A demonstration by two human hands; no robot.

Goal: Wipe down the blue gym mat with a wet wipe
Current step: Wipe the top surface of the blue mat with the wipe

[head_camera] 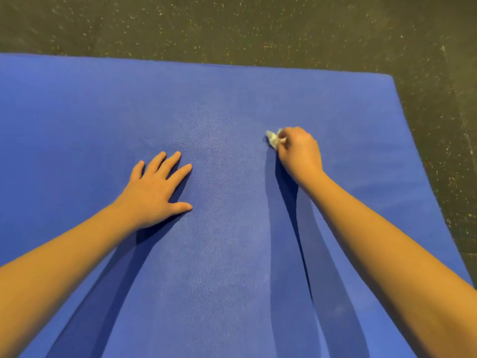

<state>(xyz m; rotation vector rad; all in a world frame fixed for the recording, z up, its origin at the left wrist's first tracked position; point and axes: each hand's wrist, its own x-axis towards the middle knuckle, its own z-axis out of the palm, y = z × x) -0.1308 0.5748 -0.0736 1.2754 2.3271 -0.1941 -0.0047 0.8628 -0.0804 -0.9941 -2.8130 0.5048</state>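
Blue gym mat [232, 99] lies flat on dark speckled floor [258, 27]; far edge and far-right corner in view. Right hand [299, 149] has fingers curled round a balled-up white wet wipe [274, 138], pressing it to the mat right of centre, roughly midway btwn near and far edges. Left hand [157, 186] lies flat, fingers straight and spread, palm down on the mat left of centre, holding nothing and prob. bracing. Hands well apart.

Step in hand: wiping, mid-mat. A paler sheen runs down the centre strip; could be damp from the wipe or just light, can't tell. Progress likely partial: far strip and right edge look no different from the rest.

Next move calls for: keep downward pressure on the wipe, sweep in overlapping strokes twd far edge and far-right corner, w/ left hand steadying the mat.
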